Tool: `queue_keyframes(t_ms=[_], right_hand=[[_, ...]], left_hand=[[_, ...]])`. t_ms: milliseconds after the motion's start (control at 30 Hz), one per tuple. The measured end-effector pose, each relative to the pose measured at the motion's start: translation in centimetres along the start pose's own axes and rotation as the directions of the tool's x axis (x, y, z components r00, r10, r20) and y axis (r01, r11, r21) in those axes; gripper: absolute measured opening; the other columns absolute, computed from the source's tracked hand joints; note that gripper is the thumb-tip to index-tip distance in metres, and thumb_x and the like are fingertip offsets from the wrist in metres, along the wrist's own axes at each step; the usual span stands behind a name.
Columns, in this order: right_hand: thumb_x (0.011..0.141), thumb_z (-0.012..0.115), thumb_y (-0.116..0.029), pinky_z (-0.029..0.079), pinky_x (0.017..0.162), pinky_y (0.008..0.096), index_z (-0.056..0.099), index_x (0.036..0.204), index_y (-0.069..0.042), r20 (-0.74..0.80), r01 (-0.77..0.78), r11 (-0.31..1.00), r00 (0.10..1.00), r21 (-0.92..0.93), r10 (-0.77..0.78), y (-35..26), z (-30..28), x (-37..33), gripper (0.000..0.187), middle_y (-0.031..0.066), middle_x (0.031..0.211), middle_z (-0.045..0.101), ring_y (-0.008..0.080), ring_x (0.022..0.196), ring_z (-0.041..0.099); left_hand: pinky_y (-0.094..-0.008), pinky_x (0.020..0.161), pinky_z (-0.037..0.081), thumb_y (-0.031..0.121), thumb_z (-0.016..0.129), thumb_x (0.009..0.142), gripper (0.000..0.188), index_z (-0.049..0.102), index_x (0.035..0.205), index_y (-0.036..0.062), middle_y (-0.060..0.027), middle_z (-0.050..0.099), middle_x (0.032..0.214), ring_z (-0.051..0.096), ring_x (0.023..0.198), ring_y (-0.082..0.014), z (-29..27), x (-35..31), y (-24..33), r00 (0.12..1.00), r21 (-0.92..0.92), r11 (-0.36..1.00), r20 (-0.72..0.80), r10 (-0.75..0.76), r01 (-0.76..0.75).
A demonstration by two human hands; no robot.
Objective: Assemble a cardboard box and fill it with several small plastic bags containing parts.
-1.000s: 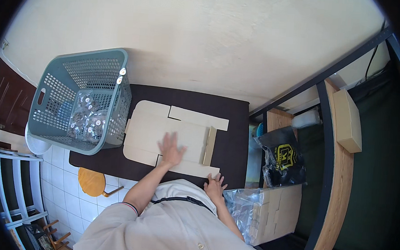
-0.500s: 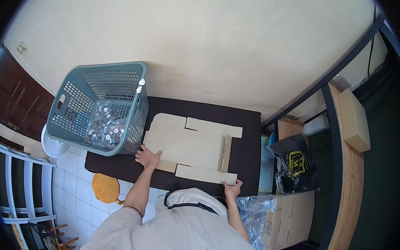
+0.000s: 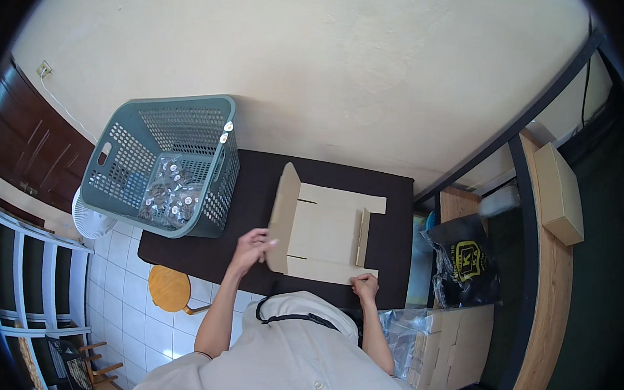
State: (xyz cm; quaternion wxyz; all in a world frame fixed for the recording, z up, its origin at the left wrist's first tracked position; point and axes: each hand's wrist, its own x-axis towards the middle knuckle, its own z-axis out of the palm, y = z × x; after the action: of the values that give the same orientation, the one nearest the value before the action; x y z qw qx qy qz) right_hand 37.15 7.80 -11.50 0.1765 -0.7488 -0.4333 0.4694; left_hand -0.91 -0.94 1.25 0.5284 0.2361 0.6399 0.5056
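Cardboard box blank (image 3: 326, 228) laid on the dark-covered table (image 3: 257, 184), right of the perforated grey-green plastic basket (image 3: 218, 203). Left-end panel (image 3: 283, 218) is raised near upright; narrow right-end flap (image 3: 362, 239) also stood up. Panel's near part appears met by the left hand (image 3: 251, 250), fingers loosely spread, no pinch seen. Blank's near right corner is touched by the right hand (image 3: 366, 287), fingers curled; whether cardboard is pinched cannot be told. Judged risks: blank could be dragged askew if poorly held at right; crease could be skewed by push applied at one end only.
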Motion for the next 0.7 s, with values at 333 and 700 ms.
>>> queue_keyframes(t_ms=[333, 700], right_hand=[[0.077, 0.081, -0.023, 0.056, 0.091, 0.0471, 0.068, 0.08, -0.004, 0.011, 0.205, 0.92, 0.977, -0.334, -0.214, -0.1, 0.2, -0.6, 0.024, 0.0214, 0.091, 0.075, 0.0414, 0.098, 0.072], [0.085, 0.079, -0.023, 0.051, 0.087, 0.0524, 0.066, 0.104, 0.003, 0.302, 0.664, 0.715, 0.743, -0.221, -0.597, -7.9, 6.6, -6.5, 0.035, 0.0258, 0.108, 0.066, 0.0451, 0.101, 0.064]], left_hand=[[-0.0559, 0.116, 0.038, 0.049, 0.085, 0.082, 0.063, 0.074, 0.129, 0.0085, -0.027, 0.047, 0.152, 0.044, 0.141, -0.0416, 7.7, 1.2, -7.1, 0.931, 0.869, 0.383, 0.361, -0.061, -0.312], [-0.0782, 0.117, -0.004, 0.074, 0.09, 0.052, 0.154, 0.01, 0.168, 0.0124, -0.0329, 0.001, 0.17, -0.005, 0.158, -0.0504, 5.2, 3.8, -6.8, 0.967, 0.948, 0.208, -0.253, 0.04, 0.24]])
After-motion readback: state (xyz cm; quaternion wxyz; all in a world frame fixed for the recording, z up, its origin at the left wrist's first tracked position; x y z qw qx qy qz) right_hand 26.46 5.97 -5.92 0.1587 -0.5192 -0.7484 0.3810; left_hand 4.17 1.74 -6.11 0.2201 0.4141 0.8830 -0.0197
